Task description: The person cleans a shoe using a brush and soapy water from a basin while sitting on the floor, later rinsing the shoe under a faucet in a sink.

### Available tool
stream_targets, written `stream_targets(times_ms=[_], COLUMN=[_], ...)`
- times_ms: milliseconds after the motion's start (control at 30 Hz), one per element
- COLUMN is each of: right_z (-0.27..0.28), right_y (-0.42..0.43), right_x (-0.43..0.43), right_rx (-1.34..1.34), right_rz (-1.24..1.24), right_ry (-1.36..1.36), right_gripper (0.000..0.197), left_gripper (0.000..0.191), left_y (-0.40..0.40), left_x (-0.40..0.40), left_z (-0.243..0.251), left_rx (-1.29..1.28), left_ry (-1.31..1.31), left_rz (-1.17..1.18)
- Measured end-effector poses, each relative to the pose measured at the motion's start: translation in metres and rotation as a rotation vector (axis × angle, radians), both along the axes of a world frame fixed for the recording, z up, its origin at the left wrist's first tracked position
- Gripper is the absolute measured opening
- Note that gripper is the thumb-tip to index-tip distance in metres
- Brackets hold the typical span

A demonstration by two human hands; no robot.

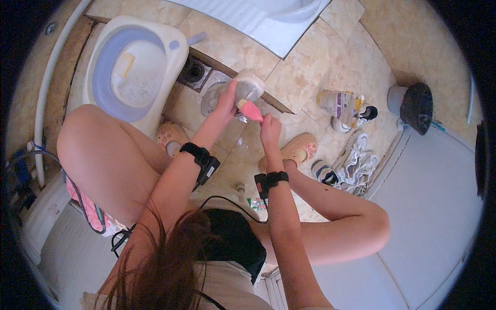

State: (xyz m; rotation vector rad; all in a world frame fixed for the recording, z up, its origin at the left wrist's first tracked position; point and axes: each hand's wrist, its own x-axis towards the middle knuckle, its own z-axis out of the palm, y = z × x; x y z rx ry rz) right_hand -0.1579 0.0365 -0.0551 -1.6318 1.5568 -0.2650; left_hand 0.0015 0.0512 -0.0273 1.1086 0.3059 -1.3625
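My left hand (227, 101) grips a wet, clear plastic shoe or sandal-like item (217, 97) with a pale rim; its exact kind I cannot tell. In my right hand (270, 130) is the handle of a pink brush (251, 111), whose pale bristles touch or nearly touch the item beside my left fingers. Both are held low over the tiled floor (232, 135). To the left stands a white and lilac plastic basin (178, 62) with sudsy water (143, 87) and a yellow sponge or soap bar (127, 64) in it.
A floor drain (192, 71) lies in a recessed channel beside the basin. A squat toilet (267, 23) is ahead. At right are a plastic package (339, 104), several shoes (350, 155) and a black bin or bucket (417, 108). A white pipe (48, 85) runs along the left wall.
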Motion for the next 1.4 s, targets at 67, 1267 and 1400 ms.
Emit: stream_targets(times_ms=[67, 1267, 1400], right_z=[-0.019, -0.029, -0.032], right_y=[0.005, 0.002, 0.026], right_x=[-0.023, 0.007, 0.009], right_rx=[0.026, 0.197, 0.251], right_rz=[-0.045, -0.291, -0.260], right_ry=[0.030, -0.185, -0.232], right_gripper=[0.045, 0.038, 0.039], left_gripper=[0.049, 0.051, 0.052], left_y=[-0.007, -0.009, -0.003], left_x=[-0.005, -0.008, 0.004], left_z=[-0.005, 0.021, -0.010], left_rx=[0.002, 0.193, 0.074], left_ry=[0.006, -0.012, 0.012], left_rz=[-0.033, -0.031, -0.038])
